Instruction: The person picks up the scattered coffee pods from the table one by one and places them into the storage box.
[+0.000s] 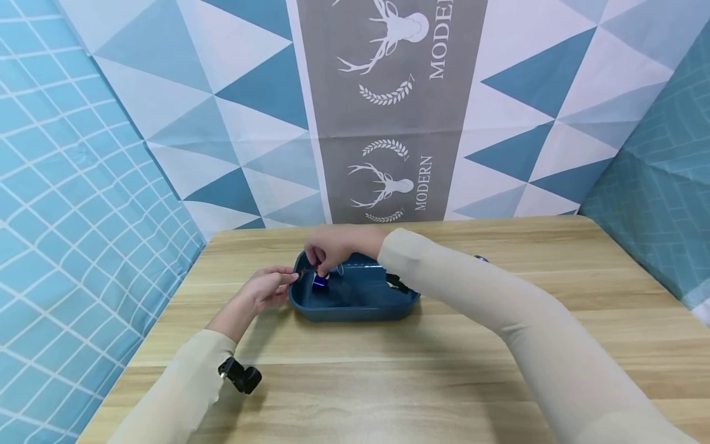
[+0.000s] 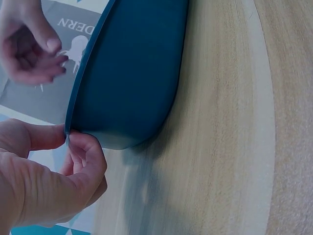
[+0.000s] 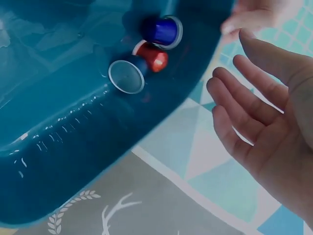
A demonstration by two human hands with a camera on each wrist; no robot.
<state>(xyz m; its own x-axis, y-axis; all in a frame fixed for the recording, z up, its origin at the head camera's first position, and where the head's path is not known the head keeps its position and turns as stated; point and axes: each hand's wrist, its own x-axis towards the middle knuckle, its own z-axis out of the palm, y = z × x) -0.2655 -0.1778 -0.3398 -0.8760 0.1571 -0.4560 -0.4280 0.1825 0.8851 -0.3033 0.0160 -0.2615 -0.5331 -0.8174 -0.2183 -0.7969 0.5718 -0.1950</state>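
Observation:
A dark blue oblong plastic tub (image 1: 355,312) stands on the wooden table. My left hand (image 1: 270,287) pinches its left end; in the left wrist view the thumb (image 2: 46,136) lies on one side of the rim and curled fingers on the other. My right hand (image 1: 331,245) is over the tub's left end in the head view. The right wrist view shows that hand's fingers (image 3: 244,98) loosely bent with nothing in them. Inside the tub, a blue coffee capsule (image 3: 160,32), a red capsule (image 3: 155,58) and a dark blue capsule (image 3: 128,77) lie close together.
A small black camera (image 1: 240,375) is worn on the left wrist. Behind the right sleeve (image 1: 471,283), a small shiny object (image 1: 481,258) peeks out on the table (image 1: 355,382). Patterned cloth (image 1: 388,123) hangs along the table's far edge.

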